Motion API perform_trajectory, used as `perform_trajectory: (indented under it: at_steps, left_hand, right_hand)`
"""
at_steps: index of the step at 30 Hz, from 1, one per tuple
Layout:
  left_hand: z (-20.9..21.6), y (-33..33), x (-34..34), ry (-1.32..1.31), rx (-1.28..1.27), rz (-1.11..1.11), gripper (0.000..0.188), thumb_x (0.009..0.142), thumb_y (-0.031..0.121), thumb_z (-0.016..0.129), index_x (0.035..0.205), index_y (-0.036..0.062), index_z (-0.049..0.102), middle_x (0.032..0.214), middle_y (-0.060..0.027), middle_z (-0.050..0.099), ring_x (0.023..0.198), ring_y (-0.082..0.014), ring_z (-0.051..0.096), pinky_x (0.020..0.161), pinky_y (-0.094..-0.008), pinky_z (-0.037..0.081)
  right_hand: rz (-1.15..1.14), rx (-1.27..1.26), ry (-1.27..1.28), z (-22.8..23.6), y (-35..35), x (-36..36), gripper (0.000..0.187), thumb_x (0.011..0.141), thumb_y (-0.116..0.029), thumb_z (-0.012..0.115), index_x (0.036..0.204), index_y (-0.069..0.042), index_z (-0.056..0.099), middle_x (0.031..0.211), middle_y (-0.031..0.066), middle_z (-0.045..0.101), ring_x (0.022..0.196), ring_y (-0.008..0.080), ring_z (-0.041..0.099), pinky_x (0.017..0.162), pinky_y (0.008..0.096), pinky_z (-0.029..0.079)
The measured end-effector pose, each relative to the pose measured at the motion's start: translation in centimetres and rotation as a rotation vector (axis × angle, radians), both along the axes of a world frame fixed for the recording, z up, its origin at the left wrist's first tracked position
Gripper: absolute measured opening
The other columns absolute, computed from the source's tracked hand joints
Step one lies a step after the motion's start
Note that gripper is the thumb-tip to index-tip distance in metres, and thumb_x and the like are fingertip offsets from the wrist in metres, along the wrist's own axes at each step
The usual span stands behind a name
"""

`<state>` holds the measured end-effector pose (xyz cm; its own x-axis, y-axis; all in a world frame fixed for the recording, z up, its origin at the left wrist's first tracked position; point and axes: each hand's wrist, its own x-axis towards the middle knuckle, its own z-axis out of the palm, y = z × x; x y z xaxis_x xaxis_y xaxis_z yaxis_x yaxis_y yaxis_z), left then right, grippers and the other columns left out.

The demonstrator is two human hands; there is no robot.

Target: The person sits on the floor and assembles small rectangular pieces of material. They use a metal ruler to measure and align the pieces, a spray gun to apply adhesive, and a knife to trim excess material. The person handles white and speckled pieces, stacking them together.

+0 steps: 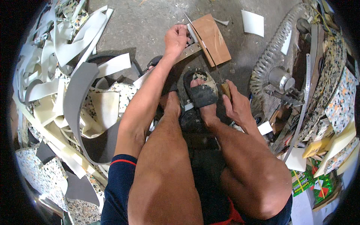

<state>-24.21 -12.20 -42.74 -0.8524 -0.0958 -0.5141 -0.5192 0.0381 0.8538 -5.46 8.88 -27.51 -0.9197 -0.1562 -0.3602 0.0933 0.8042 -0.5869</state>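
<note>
My right hand (238,105) is wrapped round the wooden handle (225,90) of a tool with a long, thin blade. The blade runs away from me along the left edge of a brown board (213,39) on the floor. Fingers curled, my left hand (176,42) presses down beside that board, on a pale piece (192,32) largely hidden under it. A metal strip with square holes (190,51) lies just below the left fingers and reaches toward the board. My sandalled feet, the right sandal (202,92) nearest the handle, stand between both hands.
White and cream foam scraps (75,41) heap up at left, with a curved grey foam strip (73,105). At right are a clear coiled hose (262,56), a metal fitting (281,79), a metal ruler (306,78) and green packets (322,187). A white square (252,23) lies farther off.
</note>
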Motion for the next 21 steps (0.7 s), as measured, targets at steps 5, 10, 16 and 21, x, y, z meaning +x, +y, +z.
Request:
perform_trajectory:
  at_steps: [5,10,16,21]
  left_hand:
    - [-0.8,-0.6,-0.5,-0.026,0.024,-0.036,0.032,0.103,0.028,0.058,0.098,-0.0015,0.069,0.079,-0.0043,0.068,0.061,-0.01,0.063,0.056,-0.0279,0.05]
    - [-0.4,0.0,-0.7,-0.045,0.052,-0.01,0.03,0.102,0.026,0.061,0.094,-0.0019,0.069,0.076,-0.0028,0.065,0.06,-0.0099,0.06,0.055,-0.0274,0.048]
    - [-0.5,0.0,-0.9,-0.06,0.086,0.018,0.023,0.098,0.024,0.064,0.096,0.0019,0.071,0.079,-0.0015,0.066,0.058,-0.0084,0.055,0.052,-0.0253,0.043]
    - [-0.8,0.2,-0.9,-0.037,0.069,0.036,0.022,0.097,0.023,0.066,0.096,0.0018,0.071,0.078,-0.0011,0.066,0.059,-0.0083,0.053,0.054,-0.0254,0.042]
  right_hand:
    - [0.018,0.009,-0.103,-0.5,0.7,-1.1,0.054,0.094,-0.017,0.061,0.142,0.001,0.044,0.102,0.0281,0.069,0.087,0.0456,0.069,0.074,0.0505,0.055]
    - [0.031,0.021,-0.034,-0.9,0.9,-0.9,0.056,0.094,-0.017,0.06,0.143,0.001,0.041,0.102,0.0282,0.069,0.089,0.0456,0.068,0.075,0.0502,0.055]
    - [0.017,0.056,-0.076,-0.3,0.1,-1.5,0.061,0.094,-0.018,0.059,0.149,-0.001,0.037,0.097,0.0252,0.069,0.082,0.0445,0.068,0.07,0.052,0.055]
    - [0.037,0.051,-0.037,-1.0,-0.5,-2.5,0.066,0.094,-0.018,0.058,0.155,-0.009,0.032,0.088,0.0224,0.067,0.074,0.0429,0.066,0.065,0.0533,0.054]
